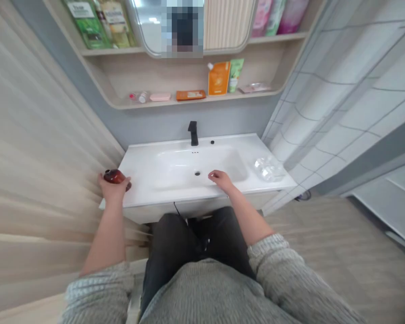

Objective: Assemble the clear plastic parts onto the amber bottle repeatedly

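My left hand (113, 189) grips a glossy dark red bottle (116, 177) lying on its side, at the left corner of the white washbasin (175, 198). My right hand (222, 181) rests at the front of the basin, its fingers loosely curled over the inner edge near the drain (197, 173). It holds nothing. A black faucet (193, 133) stands on the back of the basin top, well beyond both hands.
A crumpled transparent plastic item (268, 168) lies on the right of the basin top. A wooden shelf (202, 101) behind the faucet carries small toiletries, with a mirror above it. A pale panelled wall stands to the left, a tiled wall to the right.
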`<state>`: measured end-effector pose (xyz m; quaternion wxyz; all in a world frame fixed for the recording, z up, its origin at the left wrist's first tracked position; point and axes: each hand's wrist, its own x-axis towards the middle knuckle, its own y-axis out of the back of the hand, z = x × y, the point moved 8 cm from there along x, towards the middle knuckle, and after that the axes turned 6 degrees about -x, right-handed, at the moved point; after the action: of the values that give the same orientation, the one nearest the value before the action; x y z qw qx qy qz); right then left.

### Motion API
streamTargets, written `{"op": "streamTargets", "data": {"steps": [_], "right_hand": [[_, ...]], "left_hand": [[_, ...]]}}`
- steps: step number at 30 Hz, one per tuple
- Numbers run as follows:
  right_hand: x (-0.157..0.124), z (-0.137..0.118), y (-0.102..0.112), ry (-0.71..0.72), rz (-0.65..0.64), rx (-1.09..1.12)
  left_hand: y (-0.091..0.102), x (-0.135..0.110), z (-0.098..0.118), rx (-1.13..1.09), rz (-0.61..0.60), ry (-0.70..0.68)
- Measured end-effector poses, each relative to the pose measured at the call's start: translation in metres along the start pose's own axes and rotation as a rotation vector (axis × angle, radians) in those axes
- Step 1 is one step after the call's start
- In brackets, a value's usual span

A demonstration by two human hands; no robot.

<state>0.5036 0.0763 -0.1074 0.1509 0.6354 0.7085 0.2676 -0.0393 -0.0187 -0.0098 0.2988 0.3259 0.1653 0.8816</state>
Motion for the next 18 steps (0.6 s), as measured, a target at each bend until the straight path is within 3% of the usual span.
{"op": "streamTargets", "data": {"steps": [3,6,11,14,18], "right_hand": [[-0.001,-0.001,0.001,0.015,0.002,-0.013],[-0.001,-0.004,0.001,0.028,-0.006,-0.053],[-0.003,-0.006,-0.006,0.037,-0.018,-0.137],[-0.001,-0.001,-0.007,0.025,-0.041,-0.156],[0.024,0.013,0.011,-0.036,0.011,-0.186]], "left_hand": [[-0.015,-0.008,-0.013,-0.051,0.048,0.187],[-0.043,-0.029,0.015,-0.121,-0.048,0.075],[-0.121,-0.082,0.076,-0.216,-0.42,-0.096],[-0.157,-0.099,0.086,-0.203,-0.536,-0.097],[-0.184,-0.106,0.084,-0.162,-0.645,-0.146]]}}
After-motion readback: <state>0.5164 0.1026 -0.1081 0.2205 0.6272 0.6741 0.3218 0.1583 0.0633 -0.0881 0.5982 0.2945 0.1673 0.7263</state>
